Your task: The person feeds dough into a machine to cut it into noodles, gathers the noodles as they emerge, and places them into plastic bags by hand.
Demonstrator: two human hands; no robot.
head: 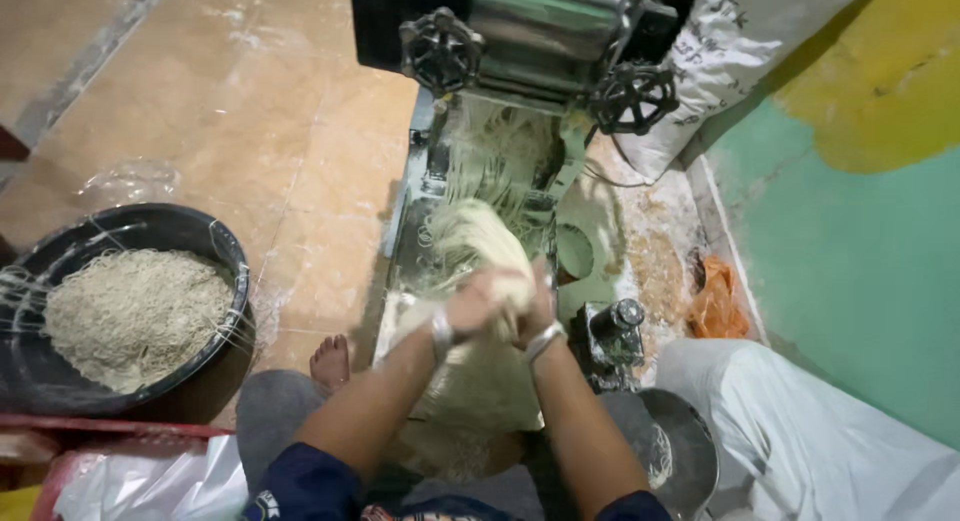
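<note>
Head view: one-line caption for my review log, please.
Both hands, left hand and right hand, gather fresh noodles falling from a noodle machine.

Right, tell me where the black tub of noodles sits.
The black tub sits on the tiled floor at the head view's left, left of the noodle machine and the left hand.

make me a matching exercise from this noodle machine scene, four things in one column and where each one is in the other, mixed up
Things:
1. round black basin of cut noodles
2. orange plastic bag
3. bunch of pale fresh noodle strands
4. black metal hand wheels

Places:
A. on the front of the steel noodle machine, up top
B. on the tiled floor, left of the machine
C. by the green wall, right of the machine
D. held by the left hand and right hand below the rollers

Pairs: 1-B, 2-C, 3-D, 4-A
</note>
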